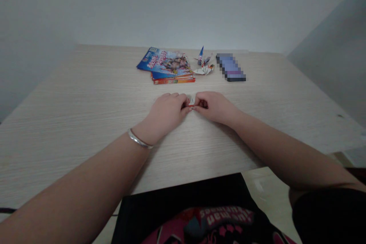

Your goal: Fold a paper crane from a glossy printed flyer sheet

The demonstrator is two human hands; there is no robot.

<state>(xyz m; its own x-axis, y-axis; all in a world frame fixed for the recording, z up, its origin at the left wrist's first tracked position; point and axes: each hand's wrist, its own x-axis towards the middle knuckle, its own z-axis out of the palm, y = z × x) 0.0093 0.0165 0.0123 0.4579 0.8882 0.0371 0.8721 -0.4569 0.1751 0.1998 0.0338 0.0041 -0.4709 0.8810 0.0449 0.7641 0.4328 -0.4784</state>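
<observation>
Both my hands rest on the pale wooden table [85,95] near its middle, fingertips meeting. My left hand [167,110], with a silver bangle on the wrist, and my right hand [214,106] are both closed in a pinch on a small folded piece of printed paper [191,101], white with red. Most of the paper is hidden between the fingers.
Farther back lies a stack of colourful booklets [168,65]. Right of the stack sit two folded paper figures [204,64], one upright and one flat. A dark phone [230,67] lies right of those. The table's right edge drops off beyond my right forearm.
</observation>
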